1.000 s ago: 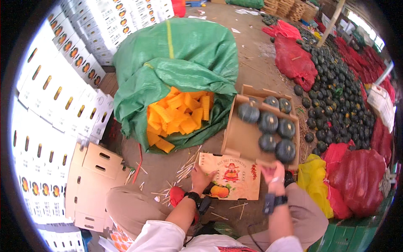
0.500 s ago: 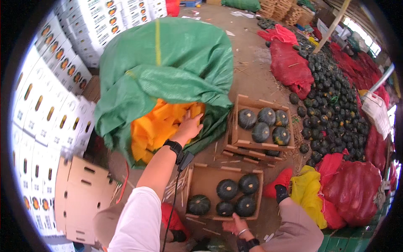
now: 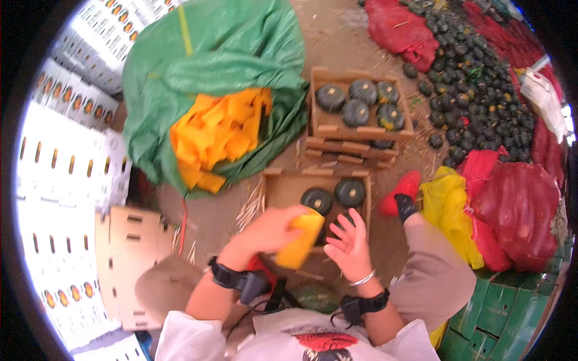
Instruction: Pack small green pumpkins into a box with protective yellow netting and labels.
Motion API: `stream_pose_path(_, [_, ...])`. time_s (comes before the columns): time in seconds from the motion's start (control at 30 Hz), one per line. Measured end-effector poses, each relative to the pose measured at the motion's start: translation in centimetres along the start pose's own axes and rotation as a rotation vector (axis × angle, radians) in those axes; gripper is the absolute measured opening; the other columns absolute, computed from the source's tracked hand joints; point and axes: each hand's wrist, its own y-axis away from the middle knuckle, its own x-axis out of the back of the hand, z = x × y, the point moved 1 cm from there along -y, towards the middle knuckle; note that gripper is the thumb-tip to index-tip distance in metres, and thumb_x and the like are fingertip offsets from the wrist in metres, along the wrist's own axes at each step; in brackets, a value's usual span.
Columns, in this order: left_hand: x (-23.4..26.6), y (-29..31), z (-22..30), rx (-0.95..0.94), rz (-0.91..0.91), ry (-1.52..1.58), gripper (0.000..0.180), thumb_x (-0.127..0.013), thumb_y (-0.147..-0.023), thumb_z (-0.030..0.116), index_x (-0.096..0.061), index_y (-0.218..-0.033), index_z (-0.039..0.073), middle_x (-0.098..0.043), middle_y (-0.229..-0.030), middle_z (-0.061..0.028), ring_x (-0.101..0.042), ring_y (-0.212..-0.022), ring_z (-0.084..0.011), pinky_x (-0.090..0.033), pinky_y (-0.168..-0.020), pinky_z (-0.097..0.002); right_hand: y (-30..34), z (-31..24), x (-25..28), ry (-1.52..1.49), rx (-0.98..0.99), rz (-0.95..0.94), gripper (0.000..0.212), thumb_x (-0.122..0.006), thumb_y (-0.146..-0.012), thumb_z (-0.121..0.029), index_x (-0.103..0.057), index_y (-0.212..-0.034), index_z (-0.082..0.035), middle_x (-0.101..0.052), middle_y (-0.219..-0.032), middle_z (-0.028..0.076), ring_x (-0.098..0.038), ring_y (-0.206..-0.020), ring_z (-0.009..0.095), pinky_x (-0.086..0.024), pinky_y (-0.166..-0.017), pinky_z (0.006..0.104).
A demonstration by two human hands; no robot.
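My left hand (image 3: pixel 268 231) is closed on a flat yellow-orange piece (image 3: pixel 298 240), soft-looking like foam or thick paper. It hangs over the front of the open carton tray (image 3: pixel 283 186). To its right my right hand (image 3: pixel 352 246) is raised with fingers spread, holding nothing. Dark green kabocha squash (image 3: pixel 350 192) sit in the tray, some partly hidden behind my hands. At the upper left, more yellow-orange pieces (image 3: pixel 220 132) lie heaped in the mouth of a large green woven sack (image 3: pixel 235 66).
Stacked trays (image 3: pixel 355 147) holding several squash stand beyond the near tray. White cartons (image 3: pixel 66 168) wall the left side, beside a brown carton (image 3: pixel 132 240). A big squash pile (image 3: pixel 475 102) fills the right, with red mesh sacks (image 3: pixel 512 210) and green cartons (image 3: pixel 494 301) closer in.
My left hand has come out of the green sack with a yellow-orange piece and moved back above the tray. My right hand has risen from the tray's front edge. The view has tilted down.
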Motion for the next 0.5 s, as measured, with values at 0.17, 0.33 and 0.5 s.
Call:
stream_pose_path(0.17, [-6.9, 6.9, 2.8, 0.174, -0.180, 0.346, 0.030, -0.067, -0.073, 0.026, -0.057, -0.090, 0.003, -0.057, -0.074, -0.0062, -0.055, -0.071, -0.0159, -0.044, -0.066, -0.0292, 4.6, 0.6, 1.0, 0.447, -0.196, -0.873, 0.032, -0.064, -0.073, -0.010, -0.052, -0.101, -0.003, -0.053, -0.107, 0.009, -0.054, -0.094, 0.019, -0.044, -0.079, 0.0289])
stream_pose_path(0.33, [-9.1, 9.4, 1.4, -0.024, 0.112, 0.565, 0.038, -0.073, -0.065, 0.018, -0.058, -0.097, 0.004, -0.054, -0.088, -0.0051, -0.053, -0.085, -0.0176, -0.042, -0.076, -0.0288, 5.1, 1.7, 3.7, -0.294, -0.358, -0.478, 0.024, -0.057, -0.076, -0.009, -0.055, -0.099, 0.000, -0.060, -0.093, 0.005, -0.057, -0.084, 0.014, -0.044, -0.080, 0.0276])
stream_pose_path(0.5, [-9.0, 8.1, -1.4, 0.334, 0.305, -0.104, 0.036, -0.072, -0.068, 0.018, -0.058, -0.097, 0.002, -0.055, -0.091, -0.0014, -0.052, -0.087, -0.0118, -0.041, -0.079, -0.0262, 4.5, 2.7, 1.5, 0.766, 0.135, -0.102, 0.014, -0.058, -0.065, -0.004, -0.051, -0.077, -0.005, -0.050, -0.069, 0.012, -0.055, -0.066, 0.022, -0.043, -0.060, 0.0307])
